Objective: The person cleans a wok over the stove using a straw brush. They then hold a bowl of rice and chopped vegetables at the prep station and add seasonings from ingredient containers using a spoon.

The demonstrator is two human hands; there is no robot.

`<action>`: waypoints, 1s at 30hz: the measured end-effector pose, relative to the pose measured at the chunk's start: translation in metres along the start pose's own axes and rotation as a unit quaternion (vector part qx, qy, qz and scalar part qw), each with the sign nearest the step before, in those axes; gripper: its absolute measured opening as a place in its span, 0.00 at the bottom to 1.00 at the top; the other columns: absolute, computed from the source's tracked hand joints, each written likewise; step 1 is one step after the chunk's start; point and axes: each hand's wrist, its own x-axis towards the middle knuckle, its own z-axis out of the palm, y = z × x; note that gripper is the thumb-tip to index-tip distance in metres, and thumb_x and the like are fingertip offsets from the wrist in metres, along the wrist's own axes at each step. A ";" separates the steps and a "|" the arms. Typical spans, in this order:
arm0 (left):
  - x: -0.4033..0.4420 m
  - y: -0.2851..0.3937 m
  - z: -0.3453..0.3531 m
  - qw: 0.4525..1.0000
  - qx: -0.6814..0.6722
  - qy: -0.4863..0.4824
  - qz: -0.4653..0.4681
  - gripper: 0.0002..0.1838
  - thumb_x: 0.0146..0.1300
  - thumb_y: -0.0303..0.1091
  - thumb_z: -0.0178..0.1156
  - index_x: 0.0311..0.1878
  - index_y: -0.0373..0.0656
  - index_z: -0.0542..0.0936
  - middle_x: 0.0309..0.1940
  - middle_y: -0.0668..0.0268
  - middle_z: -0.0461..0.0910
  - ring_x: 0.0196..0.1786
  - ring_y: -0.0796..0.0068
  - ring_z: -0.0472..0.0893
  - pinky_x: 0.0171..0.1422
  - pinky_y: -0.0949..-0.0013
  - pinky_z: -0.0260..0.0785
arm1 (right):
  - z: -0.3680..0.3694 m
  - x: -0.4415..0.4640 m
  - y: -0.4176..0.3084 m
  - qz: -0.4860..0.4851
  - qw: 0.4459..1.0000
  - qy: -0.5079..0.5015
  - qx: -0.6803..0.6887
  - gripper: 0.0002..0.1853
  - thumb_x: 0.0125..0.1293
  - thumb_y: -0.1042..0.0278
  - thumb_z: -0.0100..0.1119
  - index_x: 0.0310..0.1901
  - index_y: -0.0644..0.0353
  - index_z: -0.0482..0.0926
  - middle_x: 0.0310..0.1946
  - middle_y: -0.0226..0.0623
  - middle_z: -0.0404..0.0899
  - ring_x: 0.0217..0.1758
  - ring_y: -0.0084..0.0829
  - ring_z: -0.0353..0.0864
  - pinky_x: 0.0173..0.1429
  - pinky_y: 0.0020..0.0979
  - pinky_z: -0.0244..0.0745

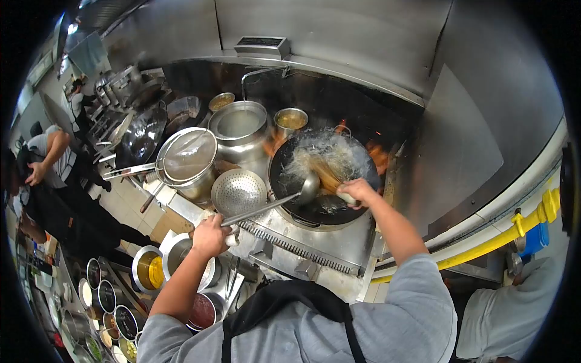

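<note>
A large black wok (281,162) sits on the burner with splashing, steaming water in it and flames around its far side. My left hand (210,236) is wrapped round the handle of a metal ladle (309,188), with a pale cloth (232,236) by the fingers. The ladle's bowl hangs over the near part of the wok. In my right hand (359,192) is a brown wok brush (324,172), gripped at its pale end. Its bristles point into the water, beside the ladle bowl; their tips are blurred by splash.
Left of the wok stand a perforated strainer (238,192), a mesh sieve (190,154) over a pot and a tall steel pot (239,124). A yellow pipe (484,245) runs along the right. Other people (57,163) stand at the left. Several ingredient containers (126,320) fill the lower left.
</note>
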 end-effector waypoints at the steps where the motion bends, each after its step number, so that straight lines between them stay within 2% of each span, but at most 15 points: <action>1: -0.003 0.001 0.004 1.000 -0.007 0.003 -0.009 0.15 0.41 0.43 0.68 0.35 0.54 0.86 0.44 0.62 0.75 0.47 0.59 0.76 0.49 0.60 0.73 | -0.006 0.024 0.026 -0.059 0.981 0.015 -0.183 0.35 0.42 0.48 0.70 0.55 0.53 0.79 0.49 0.46 0.81 0.48 0.44 0.82 0.51 0.36 0.79; 2: -0.007 0.008 0.000 0.995 -0.028 -0.068 -0.062 0.19 0.41 0.42 0.68 0.41 0.54 0.85 0.46 0.59 0.74 0.51 0.60 0.76 0.53 0.60 0.72 | -0.021 0.036 0.043 -0.068 0.971 0.032 -0.227 0.33 0.42 0.48 0.69 0.53 0.52 0.81 0.51 0.43 0.80 0.52 0.41 0.80 0.58 0.33 0.74; 3: -0.013 0.009 0.002 0.995 -0.033 -0.067 -0.065 0.19 0.41 0.42 0.68 0.41 0.54 0.85 0.46 0.59 0.74 0.51 0.60 0.76 0.53 0.60 0.72 | -0.038 0.030 0.031 -0.002 0.980 0.042 -0.194 0.30 0.43 0.49 0.68 0.51 0.53 0.82 0.50 0.42 0.80 0.53 0.40 0.79 0.59 0.34 0.74; 7: -0.070 0.022 0.041 0.934 -0.245 -0.032 -0.258 0.22 0.41 0.46 0.70 0.43 0.50 0.85 0.46 0.53 0.76 0.48 0.54 0.78 0.53 0.59 0.72 | -0.072 -0.060 -0.020 -0.070 0.984 0.105 -0.123 0.29 0.45 0.64 0.67 0.53 0.61 0.79 0.48 0.48 0.81 0.49 0.39 0.82 0.57 0.33 0.73; 8: -0.078 0.028 0.033 0.889 -0.349 -0.010 -0.296 0.23 0.39 0.44 0.70 0.42 0.48 0.85 0.46 0.52 0.76 0.48 0.52 0.78 0.53 0.59 0.72 | -0.076 -0.061 -0.010 -0.088 0.984 0.081 -0.132 0.30 0.45 0.67 0.68 0.55 0.58 0.79 0.46 0.47 0.82 0.48 0.36 0.83 0.55 0.33 0.75; 9: -0.080 0.027 0.031 0.877 -0.387 0.015 -0.283 0.22 0.39 0.43 0.70 0.41 0.46 0.85 0.44 0.50 0.76 0.45 0.51 0.78 0.52 0.58 0.72 | -0.079 -0.085 -0.050 0.029 0.996 -0.001 -0.085 0.30 0.45 0.66 0.69 0.55 0.56 0.79 0.46 0.44 0.83 0.43 0.35 0.84 0.48 0.36 0.79; 11: -0.070 0.023 0.025 0.880 -0.356 -0.031 -0.313 0.21 0.40 0.43 0.68 0.40 0.45 0.85 0.41 0.46 0.76 0.43 0.50 0.78 0.51 0.57 0.71 | -0.055 -0.036 -0.036 -0.068 0.976 -0.151 -0.144 0.30 0.46 0.67 0.69 0.56 0.54 0.79 0.41 0.40 0.84 0.34 0.32 0.83 0.33 0.38 0.79; 13: -0.053 0.010 0.062 0.861 -0.397 -0.015 -0.318 0.21 0.41 0.44 0.67 0.38 0.41 0.84 0.38 0.44 0.76 0.41 0.48 0.78 0.50 0.56 0.71 | 0.002 0.026 -0.061 0.010 0.963 -0.256 -0.083 0.31 0.51 0.68 0.66 0.61 0.49 0.74 0.31 0.37 0.81 0.25 0.29 0.79 0.23 0.34 0.73; 18: -0.012 0.001 0.103 0.756 -0.511 -0.044 -0.407 0.19 0.42 0.43 0.64 0.34 0.37 0.83 0.32 0.45 0.80 0.39 0.48 0.81 0.49 0.57 0.72 | 0.062 0.087 -0.084 0.084 0.951 -0.043 0.296 0.28 0.57 0.67 0.63 0.62 0.50 0.70 0.30 0.36 0.76 0.22 0.30 0.74 0.22 0.35 0.69; 21: -0.006 -0.002 0.134 0.776 -0.455 -0.054 -0.433 0.21 0.42 0.45 0.64 0.36 0.38 0.83 0.35 0.46 0.80 0.42 0.48 0.81 0.51 0.57 0.72 | 0.060 0.006 -0.072 0.029 0.988 -0.141 0.055 0.35 0.54 0.60 0.66 0.66 0.47 0.69 0.34 0.39 0.80 0.20 0.31 0.76 0.19 0.35 0.71; 24: 0.000 -0.008 0.137 0.800 -0.429 -0.065 -0.415 0.25 0.41 0.47 0.65 0.38 0.35 0.83 0.40 0.43 0.79 0.45 0.48 0.80 0.54 0.57 0.71 | 0.001 -0.026 -0.085 -0.066 0.939 -0.164 -0.296 0.34 0.47 0.54 0.68 0.59 0.50 0.76 0.40 0.44 0.83 0.31 0.35 0.83 0.35 0.37 0.78; 26: -0.001 -0.015 0.150 0.809 -0.425 -0.076 -0.400 0.25 0.41 0.47 0.65 0.37 0.34 0.83 0.40 0.43 0.78 0.45 0.48 0.80 0.54 0.57 0.71 | -0.009 0.030 -0.074 -0.154 0.821 -0.181 -0.520 0.23 0.49 0.53 0.63 0.47 0.52 0.84 0.41 0.45 0.83 0.42 0.38 0.84 0.50 0.35 0.77; 27: 0.001 -0.018 0.158 0.814 -0.426 -0.085 -0.386 0.25 0.40 0.47 0.66 0.36 0.34 0.83 0.40 0.42 0.78 0.45 0.48 0.80 0.54 0.57 0.71 | 0.005 0.085 -0.057 -0.225 0.706 -0.250 -0.623 0.18 0.53 0.55 0.60 0.44 0.52 0.85 0.40 0.43 0.83 0.41 0.38 0.84 0.43 0.38 0.79; 29: 0.003 -0.020 0.148 0.782 -0.468 -0.090 -0.402 0.23 0.40 0.45 0.66 0.34 0.34 0.83 0.33 0.46 0.81 0.39 0.51 0.82 0.49 0.58 0.74 | 0.016 0.141 -0.048 0.000 0.943 -0.113 -0.312 0.24 0.54 0.56 0.62 0.54 0.53 0.79 0.39 0.44 0.83 0.36 0.42 0.84 0.28 0.43 0.80; 30: 0.000 -0.017 0.139 0.787 -0.456 -0.072 -0.410 0.22 0.40 0.44 0.65 0.34 0.34 0.82 0.32 0.46 0.82 0.38 0.51 0.83 0.48 0.58 0.74 | 0.018 0.117 -0.089 0.048 0.992 0.011 -0.115 0.27 0.54 0.55 0.63 0.57 0.53 0.77 0.39 0.45 0.83 0.35 0.43 0.84 0.24 0.44 0.79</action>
